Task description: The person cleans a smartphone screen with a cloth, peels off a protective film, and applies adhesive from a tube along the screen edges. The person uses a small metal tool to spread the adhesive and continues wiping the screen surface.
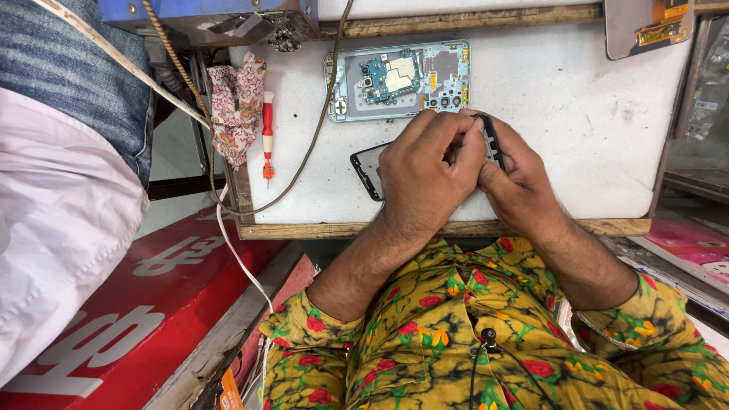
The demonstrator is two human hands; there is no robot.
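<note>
Your left hand (427, 176) and right hand (516, 182) meet near the front edge of the white surface (592, 121), both closed around a thin black frame piece (492, 140) that stands on edge between your fingers. The left hand curls over the top of it, the right pinches it from the side. Under your left wrist a dark phone screen (367, 171) lies flat, partly hidden.

Further back, toward the rear edge, sits an opened phone body (399, 80) with its circuit board bare (small parts exposed, nothing covering them). A red-handled screwdriver (267, 133) lies near the left edge beside a patterned cloth (237, 106), and a cable (304, 159) loops across that side.

The slim frame looks easy to bend or snap if your hands twist against each other. Leaning your wrist down could press on the screen beneath, and a slip forward could drive your fingers into the bare board.
</note>
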